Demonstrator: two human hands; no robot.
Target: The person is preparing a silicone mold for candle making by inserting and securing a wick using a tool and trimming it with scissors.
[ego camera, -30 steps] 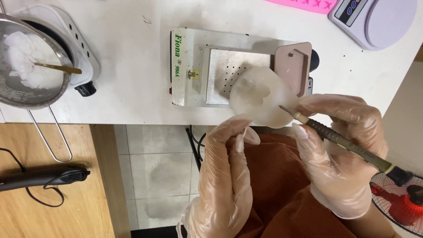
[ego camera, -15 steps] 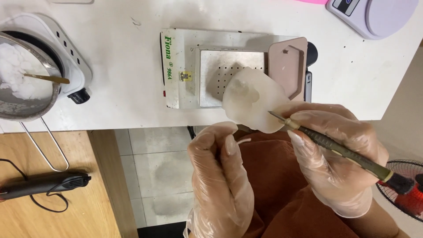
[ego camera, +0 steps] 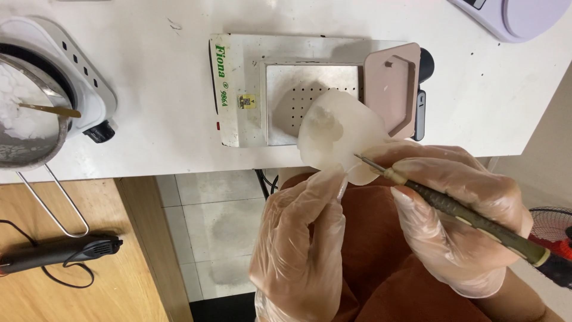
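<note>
Both my hands wear thin clear gloves. My right hand (ego camera: 462, 223) grips a slim dark pointed tool (ego camera: 459, 210), and its metal tip rests on the lower right edge of a translucent white moulded piece (ego camera: 333, 134). The fingers of that hand also prop the piece from behind. My left hand (ego camera: 301, 238) reaches up from below and pinches the piece's lower rim. The piece hangs over the table's front edge, above my rust-coloured lap.
Behind the piece stands a white benchtop machine (ego camera: 235, 89) with a perforated metal plate (ego camera: 295, 92) and a pink square frame (ego camera: 396, 83). A hot plate (ego camera: 89, 65) with a pan of white flakes (ego camera: 27, 134) sits left. A scale (ego camera: 518, 18), black heat tool (ego camera: 56, 251) and fan (ego camera: 551, 235) lie around.
My left hand has risen from below the piece and now pinches its lower rim. The piece and the tool have shifted slightly left and down.
</note>
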